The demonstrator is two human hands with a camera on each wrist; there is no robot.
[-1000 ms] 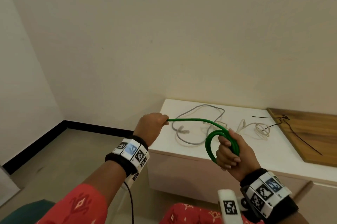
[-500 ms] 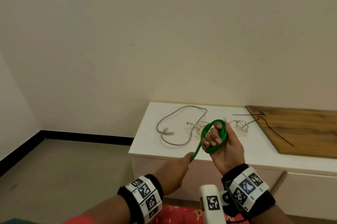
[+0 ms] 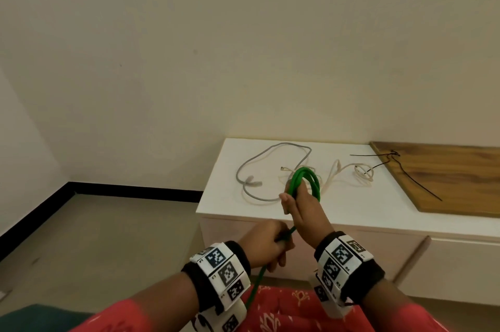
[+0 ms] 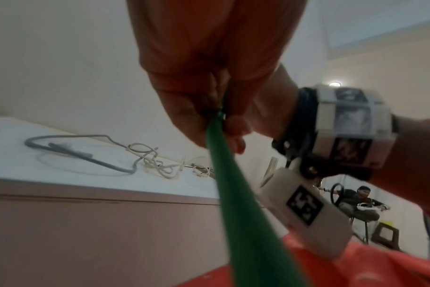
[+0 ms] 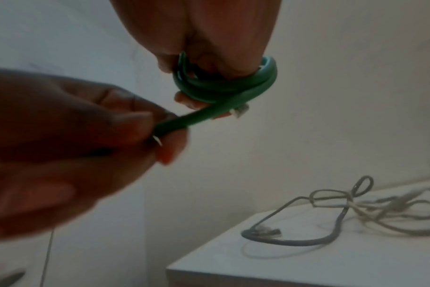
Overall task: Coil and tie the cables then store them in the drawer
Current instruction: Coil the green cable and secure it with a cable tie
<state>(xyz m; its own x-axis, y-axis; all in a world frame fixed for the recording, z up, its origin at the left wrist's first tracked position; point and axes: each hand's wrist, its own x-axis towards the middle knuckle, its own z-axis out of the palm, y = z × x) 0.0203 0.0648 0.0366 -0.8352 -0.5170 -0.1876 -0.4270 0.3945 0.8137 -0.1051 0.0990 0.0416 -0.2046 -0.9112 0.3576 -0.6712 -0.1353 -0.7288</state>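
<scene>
1. The right hand (image 3: 299, 203) has its grip closed around a green cable (image 3: 307, 179), whose turns loop over the fingers as a small coil held up in front of the desk (image 3: 351, 204).
2. In the right wrist view the coil (image 5: 224, 85) sits wound about the fingers (image 5: 189, 102), and a pale plug end shows just beside the lower turn.
3. The left hand (image 3: 263, 246) is lower and nearer the body, its grip pinched tight on the free run of the same cable, which stretches taut up to the coil.
4. Below the left hand the cable tail drops towards the red patterned clothing (image 3: 284, 310).
5. Both wrists wear black bands carrying white blocks printed with square markers.
6. On the white desk, behind the hands, lies a loose grey cable (image 3: 259, 166), uncoiled, with a plug at its near end.
7. Beside it, to the right, lies a tangled cream cable (image 3: 351, 172).
8. A thin black wire (image 3: 405, 169) runs from the desk onto a wooden board (image 3: 446, 183) at the right.
</scene>
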